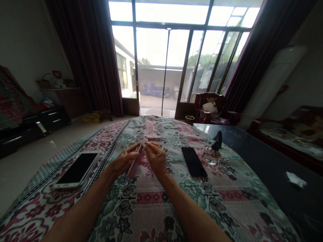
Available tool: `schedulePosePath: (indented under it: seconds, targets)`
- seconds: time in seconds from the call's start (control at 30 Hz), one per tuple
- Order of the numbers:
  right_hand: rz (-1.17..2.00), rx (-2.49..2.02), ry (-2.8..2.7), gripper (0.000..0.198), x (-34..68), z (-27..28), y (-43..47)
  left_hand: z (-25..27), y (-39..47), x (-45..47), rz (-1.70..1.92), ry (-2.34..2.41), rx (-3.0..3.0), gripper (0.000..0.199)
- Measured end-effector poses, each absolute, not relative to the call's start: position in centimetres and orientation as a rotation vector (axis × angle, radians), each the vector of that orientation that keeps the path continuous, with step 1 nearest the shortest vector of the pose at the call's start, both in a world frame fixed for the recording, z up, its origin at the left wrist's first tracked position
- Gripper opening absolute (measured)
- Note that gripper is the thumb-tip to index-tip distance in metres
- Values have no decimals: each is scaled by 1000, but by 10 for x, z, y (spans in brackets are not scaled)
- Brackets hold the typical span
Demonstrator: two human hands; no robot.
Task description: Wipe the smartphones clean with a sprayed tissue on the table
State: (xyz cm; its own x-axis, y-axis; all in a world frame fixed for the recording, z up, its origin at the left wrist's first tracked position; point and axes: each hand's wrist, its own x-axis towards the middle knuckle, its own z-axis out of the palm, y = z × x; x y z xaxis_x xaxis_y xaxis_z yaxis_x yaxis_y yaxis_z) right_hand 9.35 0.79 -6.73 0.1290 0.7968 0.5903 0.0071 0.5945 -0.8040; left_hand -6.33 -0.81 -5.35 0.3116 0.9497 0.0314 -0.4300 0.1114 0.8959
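Observation:
My left hand [125, 160] grips a slim pink phone or phone case [135, 165] by its side, fingers closed on it. The pink thing is tilted up and seen nearly edge-on, above the patterned cloth. At its upper end my right hand [156, 157] is closed in a pinch, touching a small white bit [144, 141]; what exactly the fingers hold is hidden. To the left lies a white phone [77, 169] with a dark screen. A black phone [193, 162] lies to the right, beside a clear bottle with a black spray head [212, 155].
A flowered cloth [161, 215] covers the table under my arms. Along its right side stands a dark glossy table [254, 158] with a crumpled white tissue [296, 179]. Farther off are a wooden chair [210, 107], a low black cabinet [54, 116] and glass doors [151, 74].

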Motion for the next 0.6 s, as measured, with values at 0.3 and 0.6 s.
schedulePosePath:
  seconds: [0.3,0.6]
  targets:
    - [640,-725,-1339,20,99,-64,11,-54,-8,-62,1120,681,975,70]
    - [630,-802,-1314,21,102,-60,12,-53,-8,-59,1110,675,973,70]
